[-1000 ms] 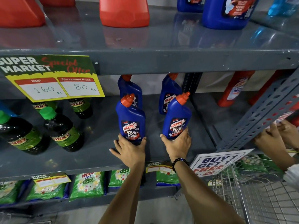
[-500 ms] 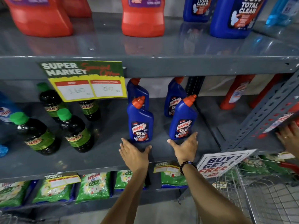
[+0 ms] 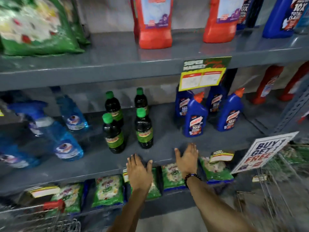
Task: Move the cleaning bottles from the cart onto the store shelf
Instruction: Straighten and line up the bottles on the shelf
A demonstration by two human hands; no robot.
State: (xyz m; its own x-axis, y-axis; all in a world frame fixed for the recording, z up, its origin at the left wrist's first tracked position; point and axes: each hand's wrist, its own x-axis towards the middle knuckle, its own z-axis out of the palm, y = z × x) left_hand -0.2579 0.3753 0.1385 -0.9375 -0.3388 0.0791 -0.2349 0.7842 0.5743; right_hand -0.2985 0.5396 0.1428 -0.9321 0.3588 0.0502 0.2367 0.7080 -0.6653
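Observation:
Two blue cleaning bottles with orange caps stand upright at the front of the middle shelf (image 3: pixel 167 144): one on the left (image 3: pixel 194 117), one on the right (image 3: pixel 230 112). Two more blue bottles stand behind them under the price sign. My left hand (image 3: pixel 138 171) is open, fingers spread, at the shelf's front edge. My right hand (image 3: pixel 187 158), with a bead bracelet on the wrist, is open and flat on the shelf edge, below and left of the front bottles. Neither hand touches a bottle. The view is motion-blurred.
Several dark bottles with green caps (image 3: pixel 143 129) stand mid-shelf, blue spray bottles (image 3: pixel 55 131) to the left. Red bottles (image 3: pixel 155 22) are on the upper shelf. A wire cart (image 3: pixel 280 181) with a "Buy 1 Get 1 Free" sign (image 3: pixel 262 153) stands right; another cart (image 3: pixel 41 218) is lower left.
Both hands let go of the two front blue bottles and drew back to the shelf edge. The view has swung left and up; the other person's hands at right are gone.

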